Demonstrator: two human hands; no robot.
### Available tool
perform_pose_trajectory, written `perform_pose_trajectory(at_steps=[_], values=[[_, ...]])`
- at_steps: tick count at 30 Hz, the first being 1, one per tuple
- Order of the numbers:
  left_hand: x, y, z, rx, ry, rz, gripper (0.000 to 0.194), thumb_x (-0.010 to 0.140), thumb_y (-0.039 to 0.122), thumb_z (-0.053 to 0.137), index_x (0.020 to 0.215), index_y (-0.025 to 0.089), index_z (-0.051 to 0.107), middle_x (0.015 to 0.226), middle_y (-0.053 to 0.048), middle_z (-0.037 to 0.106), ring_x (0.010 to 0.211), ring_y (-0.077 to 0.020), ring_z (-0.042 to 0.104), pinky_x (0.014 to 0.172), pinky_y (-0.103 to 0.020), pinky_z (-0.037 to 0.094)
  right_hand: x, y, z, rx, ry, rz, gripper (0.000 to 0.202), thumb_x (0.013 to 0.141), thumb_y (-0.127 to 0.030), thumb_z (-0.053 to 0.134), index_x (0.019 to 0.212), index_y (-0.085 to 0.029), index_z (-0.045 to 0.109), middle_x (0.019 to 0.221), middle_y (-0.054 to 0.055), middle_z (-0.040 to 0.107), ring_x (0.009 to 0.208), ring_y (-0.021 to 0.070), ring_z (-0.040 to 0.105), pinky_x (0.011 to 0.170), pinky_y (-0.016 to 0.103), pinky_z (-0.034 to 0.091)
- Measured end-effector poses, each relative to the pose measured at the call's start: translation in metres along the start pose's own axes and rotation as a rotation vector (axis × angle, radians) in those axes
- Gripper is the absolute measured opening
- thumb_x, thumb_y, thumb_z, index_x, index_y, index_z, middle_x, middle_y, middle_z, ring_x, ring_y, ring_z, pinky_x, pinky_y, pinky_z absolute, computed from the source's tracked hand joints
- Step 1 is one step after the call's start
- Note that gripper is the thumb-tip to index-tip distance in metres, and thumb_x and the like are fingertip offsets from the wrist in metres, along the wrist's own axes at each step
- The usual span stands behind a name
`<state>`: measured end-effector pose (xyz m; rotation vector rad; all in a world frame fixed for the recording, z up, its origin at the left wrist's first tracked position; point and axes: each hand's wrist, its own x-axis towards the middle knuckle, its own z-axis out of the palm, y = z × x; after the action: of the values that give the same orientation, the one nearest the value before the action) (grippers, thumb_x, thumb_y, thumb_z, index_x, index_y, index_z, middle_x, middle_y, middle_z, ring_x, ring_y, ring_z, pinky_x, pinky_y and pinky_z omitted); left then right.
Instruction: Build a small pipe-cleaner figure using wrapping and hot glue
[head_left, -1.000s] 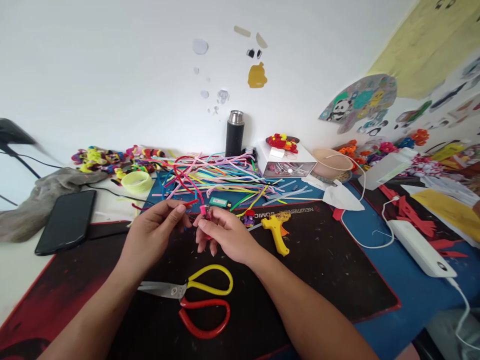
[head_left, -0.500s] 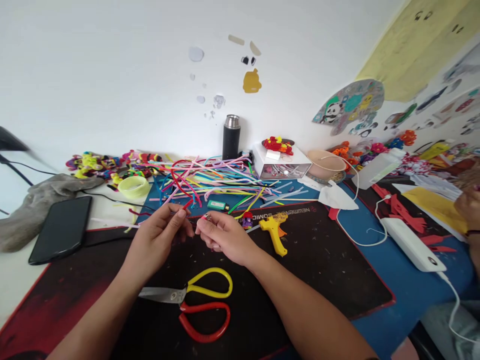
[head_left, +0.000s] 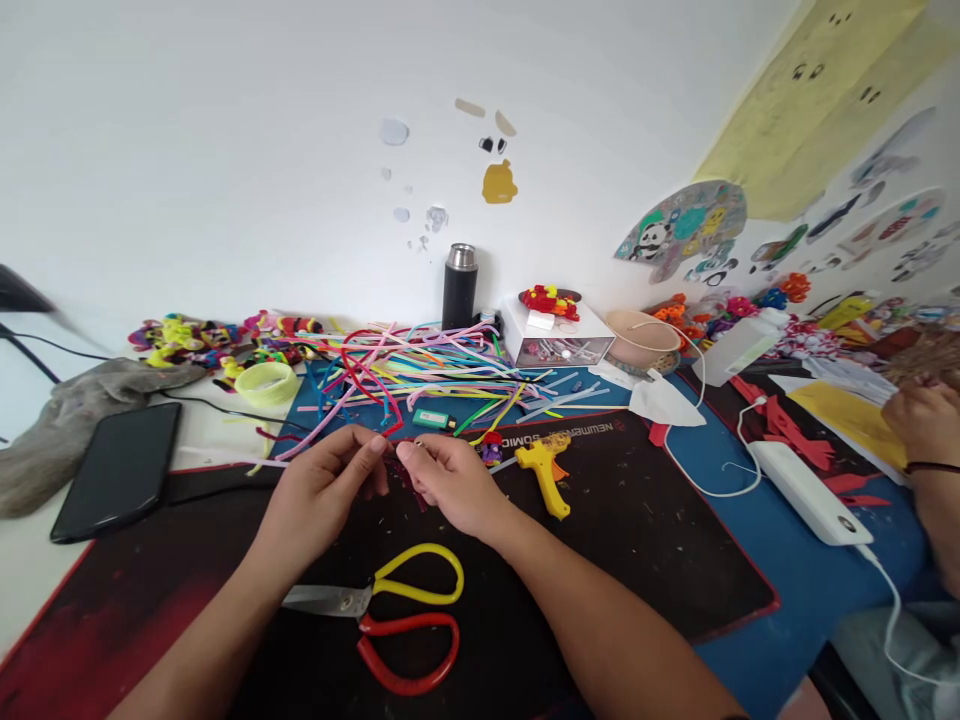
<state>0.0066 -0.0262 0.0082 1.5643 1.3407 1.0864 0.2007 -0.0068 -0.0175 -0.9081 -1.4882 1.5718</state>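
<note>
My left hand (head_left: 326, 485) is closed in a pinch, and a short red pipe cleaner (head_left: 394, 431) sticks up from its fingertips. Right beside it, my right hand (head_left: 457, 487) is also pinched, its thumb over a tiny piece that the fingers mostly hide. The two sets of fingertips nearly meet above the dark mat (head_left: 630, 540). A dark reddish strand (head_left: 415, 490) shows blurred beneath them. Scissors (head_left: 405, 610) with one yellow and one red handle lie nearer me. To the right rest a yellow glue gun (head_left: 549, 476) and a small purple-and-red figure (head_left: 492, 449).
Behind my hands lie a heap of coloured pipe cleaners (head_left: 442, 360) and a green lighter-sized item (head_left: 434, 419). A black flask (head_left: 460, 288) and white drawer box (head_left: 559, 340) stand by the wall. A phone (head_left: 116, 470) lies left; another person's hand (head_left: 926, 420) is far right.
My right hand has moved closer to my left, and the fingertips now almost touch. The red pipe cleaner shows more clearly above the left fingers. The view has shifted slightly.
</note>
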Motion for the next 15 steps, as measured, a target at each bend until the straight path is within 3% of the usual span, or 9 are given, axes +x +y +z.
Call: perform_pose_trajectory(at_steps=[5, 13, 15], values=[[-0.001, 0.002, 0.003, 0.011, 0.036, 0.050, 0.063, 0.101, 0.083, 0.065, 0.079, 0.024, 0.065, 0.064, 0.004, 0.056, 0.058, -0.0159, 0.052, 0.056, -0.028, 0.044, -0.002, 0.002, 0.002, -0.224, 0.069, -0.027, 0.054, 0.109, -0.064, 0.062, 0.074, -0.025, 0.048, 0.065, -0.006, 0.049, 0.063, 0.0140, 0.044, 0.062, 0.032, 0.030], [-0.002, -0.012, 0.006, -0.099, -0.042, -0.003, 0.050, 0.104, 0.073, 0.069, 0.113, 0.024, 0.067, 0.076, 0.002, 0.070, 0.064, -0.0179, 0.063, 0.058, -0.028, 0.051, -0.002, -0.004, 0.002, -0.296, 0.075, -0.037, 0.041, 0.111, -0.050, 0.059, 0.081, -0.023, 0.061, 0.068, -0.004, 0.055, 0.065, 0.0150, 0.049, 0.063, 0.031, 0.033], [-0.002, -0.014, 0.006, -0.133, -0.047, -0.017, 0.053, 0.102, 0.075, 0.071, 0.112, 0.024, 0.065, 0.075, 0.002, 0.072, 0.061, -0.0180, 0.064, 0.056, -0.028, 0.052, -0.002, -0.004, 0.002, -0.310, 0.090, -0.037, 0.042, 0.112, -0.049, 0.058, 0.079, -0.023, 0.061, 0.067, -0.004, 0.054, 0.064, 0.0150, 0.048, 0.063, 0.031, 0.033]])
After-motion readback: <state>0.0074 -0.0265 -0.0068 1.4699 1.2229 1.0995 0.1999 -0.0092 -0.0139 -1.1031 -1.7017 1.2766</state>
